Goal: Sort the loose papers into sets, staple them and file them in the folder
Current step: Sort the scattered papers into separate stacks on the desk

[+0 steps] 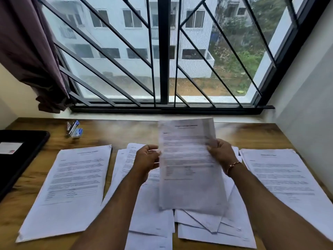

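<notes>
From my end of the feed, both hands are up over the middle of the wooden table (pixel 126 130), holding one held paper (pixel 189 159) nearly upright between them. The right hand (pixel 220 153) grips its right edge, thumb on the printed face. The left hand (pixel 146 159) has its fingers curled at the left edge and appears to pinch it there. The paper is blurred, so I cannot tell whether it is a single page or several.

Directly below the hands lies a loose heap (pixel 198 224) of overlapping sheets, fanned at odd angles. A neat left stack (pixel 72 186) sits beside the left forearm, and a right stack (pixel 284 177) lies just outside the right wrist (which wears a thin bracelet (pixel 234 166)).

The black folder (pixel 21 150) lies closed at the table's far left edge, well apart from both hands. The blue stapler (pixel 73 129) stands behind the left stack, near the window sill.
</notes>
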